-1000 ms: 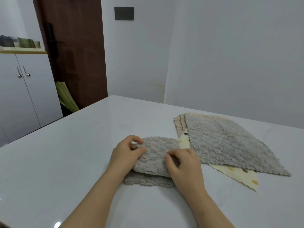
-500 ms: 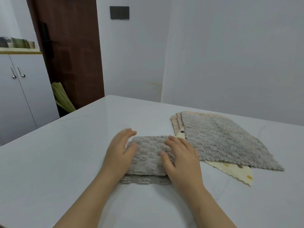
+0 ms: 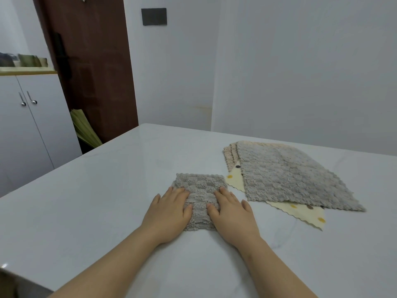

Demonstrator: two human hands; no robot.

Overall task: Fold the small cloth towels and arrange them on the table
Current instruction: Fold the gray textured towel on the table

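On the glossy white worktop (image 3: 107, 201), the left hand (image 3: 169, 211) is laid flat, fingers straight, on the left side of a folded grey plush towel (image 3: 200, 188). Its right side is pressed by the right hand (image 3: 231, 214), equally flat, with nothing grasped. At two o'clock, just beside it, an unfolded grey plush towel (image 3: 285, 177) is spread over a cream dotted cloth (image 3: 300, 212).

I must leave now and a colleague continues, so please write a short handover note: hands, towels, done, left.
Left hand: open, pressing flat on the left part of the folded grey towel.
Right hand: open, pressing flat on its right part.
It lies on the white table, just left of the unfolded pile: flat grey towel on top, cream dotted towel and beige towels beneath.
Done: one towel folded.
Left: fold the pile's towels, arrange all.
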